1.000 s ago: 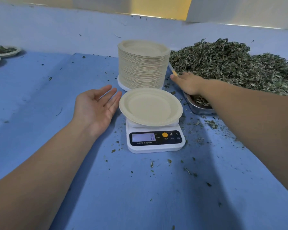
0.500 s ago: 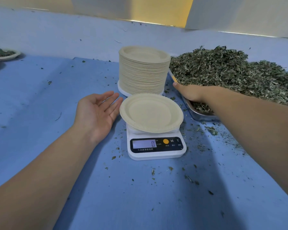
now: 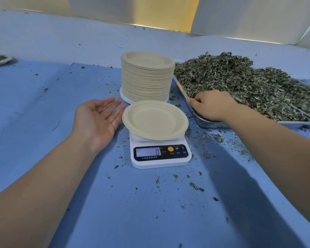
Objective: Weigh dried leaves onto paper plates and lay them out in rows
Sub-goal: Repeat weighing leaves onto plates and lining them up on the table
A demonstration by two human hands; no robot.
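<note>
The empty paper plate (image 3: 155, 119) sits on the zeroed scale (image 3: 161, 162). Your left grip (image 3: 97, 119) lies open beside it. Your right grip (image 3: 211, 104), hold unclear, is at the dried leaves (image 3: 240, 83). Next, lift a pinch across.

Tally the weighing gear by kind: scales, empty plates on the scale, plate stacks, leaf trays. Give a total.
Scale: 1
Empty plate on the scale: 1
Plate stack: 1
Tray of dried leaves: 1
Total: 4
</note>
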